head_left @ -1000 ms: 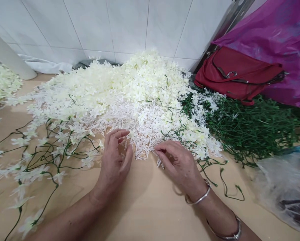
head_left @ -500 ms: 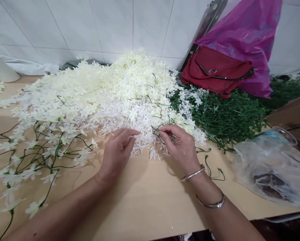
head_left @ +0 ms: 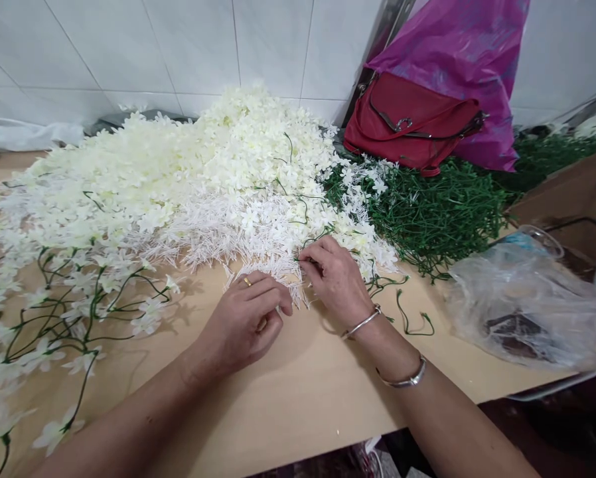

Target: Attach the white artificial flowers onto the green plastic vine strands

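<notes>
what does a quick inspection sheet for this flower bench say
surface: pale wooden table, bare near front edge
job's things: heap of cream plastic flowers; white spiky plastic pieces; green stems pile; flowered green vines at left
clutter: red handbag, purple plastic bag, clear plastic bag
hands: left hand curled shut, right hand fingers in spiky pieces
cables: thin dark line far right, unclear
surroundings: white tiled wall

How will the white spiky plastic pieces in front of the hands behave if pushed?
Probably very light: the white spiky pieces are thin and small. Likely to snag and move in clumps, since their spikes overlap in the heap and green stems thread through. Unlikely to roll on the table.
</notes>
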`<action>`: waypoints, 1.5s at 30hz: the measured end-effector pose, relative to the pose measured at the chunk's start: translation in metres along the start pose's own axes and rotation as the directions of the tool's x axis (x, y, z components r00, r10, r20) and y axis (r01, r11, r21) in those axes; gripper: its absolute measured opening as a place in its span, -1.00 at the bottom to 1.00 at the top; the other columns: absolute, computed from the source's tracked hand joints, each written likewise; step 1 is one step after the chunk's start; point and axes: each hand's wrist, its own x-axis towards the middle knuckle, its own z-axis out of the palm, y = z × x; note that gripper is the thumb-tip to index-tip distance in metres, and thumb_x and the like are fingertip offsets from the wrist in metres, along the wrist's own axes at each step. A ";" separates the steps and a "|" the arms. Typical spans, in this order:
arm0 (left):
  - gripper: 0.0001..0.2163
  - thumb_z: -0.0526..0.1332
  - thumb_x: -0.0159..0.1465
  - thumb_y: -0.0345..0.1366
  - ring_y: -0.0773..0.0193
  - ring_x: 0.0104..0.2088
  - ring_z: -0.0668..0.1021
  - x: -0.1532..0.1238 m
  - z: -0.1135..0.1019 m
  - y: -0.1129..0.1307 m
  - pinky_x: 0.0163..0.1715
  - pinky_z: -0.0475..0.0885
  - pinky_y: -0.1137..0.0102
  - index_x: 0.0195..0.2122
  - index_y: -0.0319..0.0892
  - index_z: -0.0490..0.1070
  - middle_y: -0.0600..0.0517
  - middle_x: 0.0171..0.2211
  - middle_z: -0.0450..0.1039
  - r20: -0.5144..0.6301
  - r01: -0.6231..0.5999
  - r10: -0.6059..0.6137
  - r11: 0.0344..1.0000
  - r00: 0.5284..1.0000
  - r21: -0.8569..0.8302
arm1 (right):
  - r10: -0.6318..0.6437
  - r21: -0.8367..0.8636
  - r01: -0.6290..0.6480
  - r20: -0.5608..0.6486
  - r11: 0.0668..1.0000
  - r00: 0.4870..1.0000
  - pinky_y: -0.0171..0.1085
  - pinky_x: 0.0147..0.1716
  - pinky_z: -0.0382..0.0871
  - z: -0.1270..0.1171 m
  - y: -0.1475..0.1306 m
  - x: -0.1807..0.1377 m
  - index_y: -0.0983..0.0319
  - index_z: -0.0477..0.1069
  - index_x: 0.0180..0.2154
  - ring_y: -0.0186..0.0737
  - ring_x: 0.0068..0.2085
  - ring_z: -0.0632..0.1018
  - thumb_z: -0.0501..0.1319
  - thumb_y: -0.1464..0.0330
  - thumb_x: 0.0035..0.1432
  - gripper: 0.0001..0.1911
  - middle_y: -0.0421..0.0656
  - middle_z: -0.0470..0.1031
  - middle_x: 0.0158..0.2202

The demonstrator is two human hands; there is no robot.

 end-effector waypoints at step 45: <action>-0.96 0.35 0.40 -0.30 0.30 -0.23 0.59 0.003 -0.015 -0.009 -0.19 0.41 0.40 -0.17 -0.08 0.62 0.06 -0.25 0.63 -0.254 0.277 -0.354 0.915 0.900 -0.295 | -0.107 0.224 0.174 -0.282 0.959 0.953 -0.05 -0.02 0.40 -0.012 -0.025 -0.001 0.16 0.49 -0.30 -0.11 -0.12 0.60 0.28 0.53 0.24 -0.85 -0.13 0.62 -0.22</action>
